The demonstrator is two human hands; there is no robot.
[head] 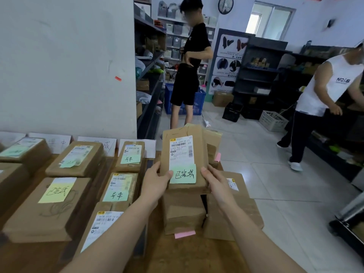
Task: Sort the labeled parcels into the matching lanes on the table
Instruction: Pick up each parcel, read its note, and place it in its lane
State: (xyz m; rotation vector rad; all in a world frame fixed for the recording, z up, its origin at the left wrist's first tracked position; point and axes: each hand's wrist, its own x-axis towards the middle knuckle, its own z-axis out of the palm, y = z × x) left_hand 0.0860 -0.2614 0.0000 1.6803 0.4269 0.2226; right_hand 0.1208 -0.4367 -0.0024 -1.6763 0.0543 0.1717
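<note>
Two hands grip the parcel point(185, 146) by its near corners, left hand point(155, 180) and right hand point(214, 182). It sits above the stack point(183, 215), long axis 12-to-6. The matching yellow-noted parcel point(47, 209) lies toward 9 o'clock, nearer the left hand.

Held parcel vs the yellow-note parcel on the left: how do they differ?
The held parcel is gripped by the left hand and right hand above a pile; the yellow-note parcel lies flat on the table, untouched. The held parcel's note is green, the other's yellow. The held parcel looks narrower. Both are brown with handwritten notes.
</note>
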